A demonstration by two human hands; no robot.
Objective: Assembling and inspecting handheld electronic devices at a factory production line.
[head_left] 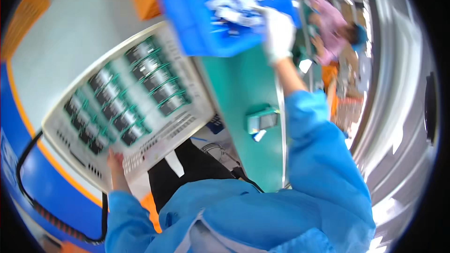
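My bare left hand (pixel 115 160) is closed on the near edge of a white plastic basket (pixel 161 147) with slotted sides. The basket tilts to the left of my body. Inside it stand rows of green-framed parts (pixel 110 96) with black and silver faces. My right hand (pixel 280 33), in a white glove, is at the near right corner of a blue bin (pixel 201 47). Small white pieces (pixel 234 2) lie heaped in that bin, close to the fingertips. Motion blur smears the right fingers, so whether they grip the rim or a piece cannot be made out.
A green table (pixel 234 82) runs along my right side, bearing a small green-and-grey device (pixel 263 120). At left is a grey surface with a blue and orange edge, plus a black cable (pixel 21 168). Another person in pink (pixel 330 23) works beyond the table.
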